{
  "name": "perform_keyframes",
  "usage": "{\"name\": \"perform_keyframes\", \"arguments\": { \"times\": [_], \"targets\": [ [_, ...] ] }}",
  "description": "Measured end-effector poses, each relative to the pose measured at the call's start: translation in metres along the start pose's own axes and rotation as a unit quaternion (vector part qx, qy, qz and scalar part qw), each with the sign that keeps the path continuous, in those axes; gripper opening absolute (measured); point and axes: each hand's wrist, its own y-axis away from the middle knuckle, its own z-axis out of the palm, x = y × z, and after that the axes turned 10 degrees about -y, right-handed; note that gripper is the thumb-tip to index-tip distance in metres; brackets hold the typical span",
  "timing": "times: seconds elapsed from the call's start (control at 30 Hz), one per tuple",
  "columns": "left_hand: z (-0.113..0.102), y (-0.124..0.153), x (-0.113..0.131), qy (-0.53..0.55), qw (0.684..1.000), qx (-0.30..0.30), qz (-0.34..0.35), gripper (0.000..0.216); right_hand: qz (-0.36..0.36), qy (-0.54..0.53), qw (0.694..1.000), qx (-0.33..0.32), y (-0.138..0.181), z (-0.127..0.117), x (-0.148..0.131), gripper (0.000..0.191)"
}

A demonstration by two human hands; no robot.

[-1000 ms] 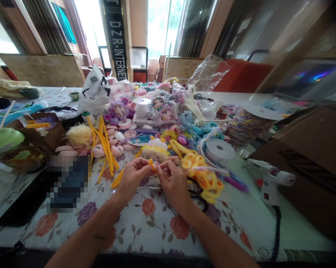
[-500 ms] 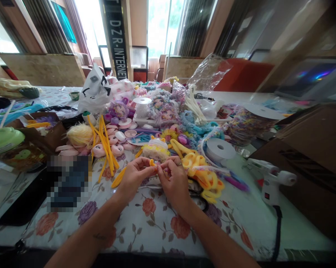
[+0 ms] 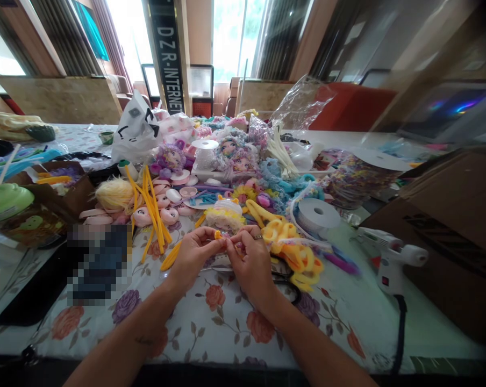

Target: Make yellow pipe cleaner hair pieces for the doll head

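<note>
**Joint pinch, mid-table**

L hand point(image 3: 192, 257) and R hand point(image 3: 251, 262) meet fingertip to fingertip. Both are pinched shut on orange pipe-cleaner piece point(image 3: 218, 235), held just above floral cloth point(image 3: 222, 322). Yellow stems point(image 3: 152, 207) lie at 10 o'clock of piece, ribbon spool point(image 3: 317, 214) at 2 o'clock, glue gun point(image 3: 389, 257) at 3 o'clock.

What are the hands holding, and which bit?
The left hand and right hand pinch a short orange fuzzy pipe cleaner by its lower part; its tip pokes up free.

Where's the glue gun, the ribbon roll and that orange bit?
Glue gun point(image 3: 388, 271): head view, white handle.
Ribbon roll point(image 3: 327, 215): head view, flat top.
Orange pipe cleaner piece point(image 3: 218, 235): head view, exposed tip.
</note>
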Motion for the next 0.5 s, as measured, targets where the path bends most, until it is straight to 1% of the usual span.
{"name": "perform_keyframes", "arguments": {
  "times": [0.2, 0.37, 0.5],
  "targets": [
    [-0.0036, -0.0028, -0.0035, 0.001, 1.0, 0.002, 0.012, 0.02, -0.013, -0.038, 0.999, 0.015, -0.0013, -0.0023, -0.0015, 0.009],
    [-0.0068, -0.0056, -0.0067, -0.008, 0.999, 0.032, 0.033, 0.021, -0.012, -0.072, 0.997, 0.01, -0.0026, -0.0076, -0.0016, 0.019],
    [-0.0069, -0.0061, -0.0074, -0.007, 0.998, 0.048, 0.035, 0.022, -0.001, -0.106, 0.994, 0.013, -0.0033, -0.0092, 0.0007, 0.018]
  ]
}}
